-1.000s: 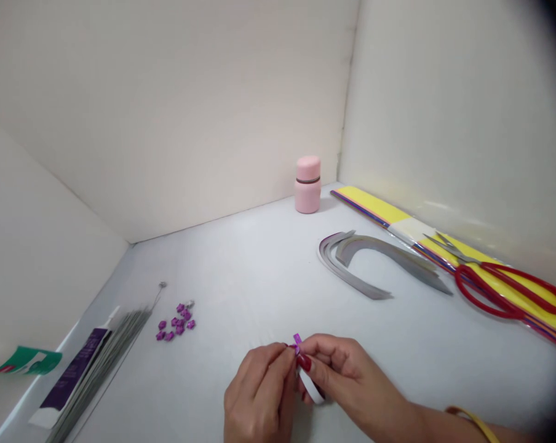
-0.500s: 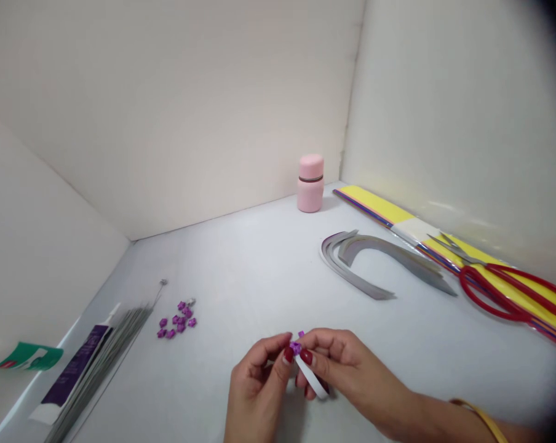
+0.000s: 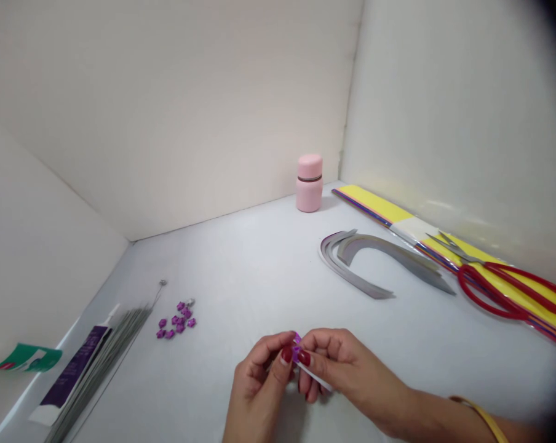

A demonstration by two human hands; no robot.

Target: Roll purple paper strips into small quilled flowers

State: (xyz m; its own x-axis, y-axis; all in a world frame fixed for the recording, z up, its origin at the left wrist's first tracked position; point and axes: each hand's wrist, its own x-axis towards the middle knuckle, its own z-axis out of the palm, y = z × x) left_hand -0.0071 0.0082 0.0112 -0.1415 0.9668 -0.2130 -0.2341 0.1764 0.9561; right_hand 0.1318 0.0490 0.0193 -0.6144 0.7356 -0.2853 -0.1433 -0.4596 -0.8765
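A narrow paper strip (image 3: 315, 377), white on one side and shiny purple on the other, is pinched between my two hands. Its purple end is folded into a small knot at the fingertips. My left hand (image 3: 265, 378) grips the knot from the left with thumb and index finger. From the right, my right hand (image 3: 340, 363) pinches the same piece, and the white tail runs down beneath its thumb. The fingers partly cover the fold. Several small purple folded paper stars (image 3: 180, 320) lie in a cluster on the table to the left.
Grey curved paper strips (image 3: 356, 277) lie right of centre. Beyond them, red-handled scissors (image 3: 494, 292) rest on a packet of coloured paper (image 3: 374, 203). A pink lidded flask (image 3: 309, 184) stands at the back. At left lie a purple-and-white tube (image 3: 75, 375) and thin wires (image 3: 103, 363).
The white tail has swung from a visible loop to a thin edge under my right hand. My fingers have shifted slightly on the purple fold.
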